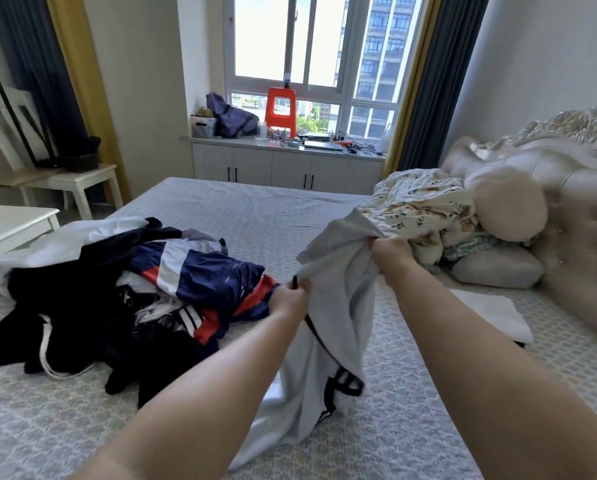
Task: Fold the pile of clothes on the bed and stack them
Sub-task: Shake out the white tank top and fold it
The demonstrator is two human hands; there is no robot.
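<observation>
both hands clutch the pale grey garment [328, 306] at centre frame, right hand [390, 256] higher than left hand [290, 299], its long axis hanging down to the bed [241, 209]; clothes pile [124, 292] lies left.

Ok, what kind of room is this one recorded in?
A home bedroom, most likely. A wide bed with a tufted, carved headboard fills the view, with a pillow and rumpled floral bedding at its head and a pile of clothes on it.
</observation>
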